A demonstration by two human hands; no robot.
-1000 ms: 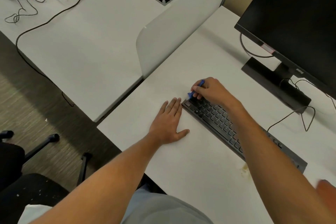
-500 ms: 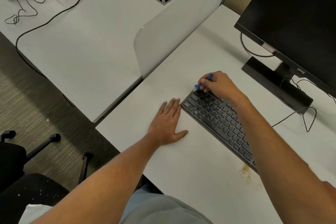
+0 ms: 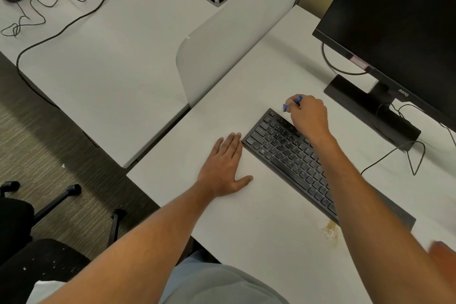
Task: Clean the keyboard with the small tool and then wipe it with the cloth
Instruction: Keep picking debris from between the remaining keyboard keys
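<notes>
Black flat computer keyboard (image 3: pixel 291 155) lies diagonally on the white laminate worktop (image 3: pixel 259 229), in front of the black monitor (image 3: pixel 394 20). Right hand (image 3: pixel 308 116) is over the keyboard's far-left corner, grip pinched on a small blue plastic cleaning tool (image 3: pixel 292 102); tool tip blurred, seemingly just off the keyboard's rear edge. Left hand (image 3: pixel 224 168) rests flat on the worktop, fingers straight, fingertips just beside the keyboard's left end. Yellowish stain (image 3: pixel 330 232) near keyboard's front edge.

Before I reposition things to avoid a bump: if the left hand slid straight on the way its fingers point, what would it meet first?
Bare desk, then probably the white divider panel; the left hand passes beside the keyboard.
</notes>
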